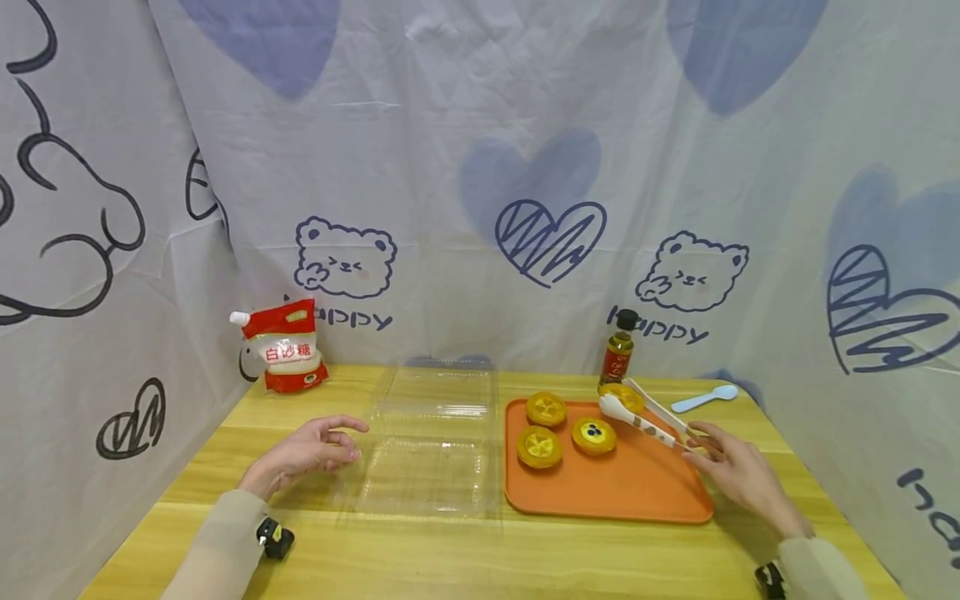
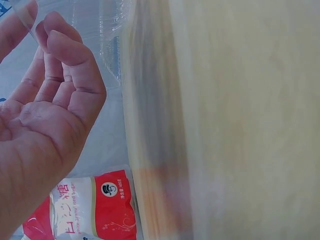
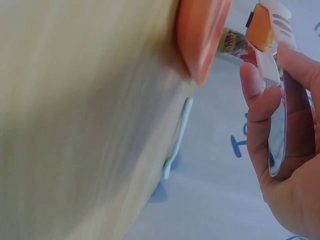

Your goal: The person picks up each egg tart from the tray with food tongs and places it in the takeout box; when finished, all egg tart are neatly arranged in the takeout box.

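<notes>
- We grip tongs (image 1: 616, 408) in our right hand (image 1: 738, 471), a tart (image 3: 259, 29) between their tips above the orange tray (image 1: 630, 487).
- Our left hand (image 1: 309, 451), fingers apart and loosely bent, is beside the clear box (image 1: 427, 477).
- Three other tarts (image 1: 539, 447) sit on the tray.
</notes>
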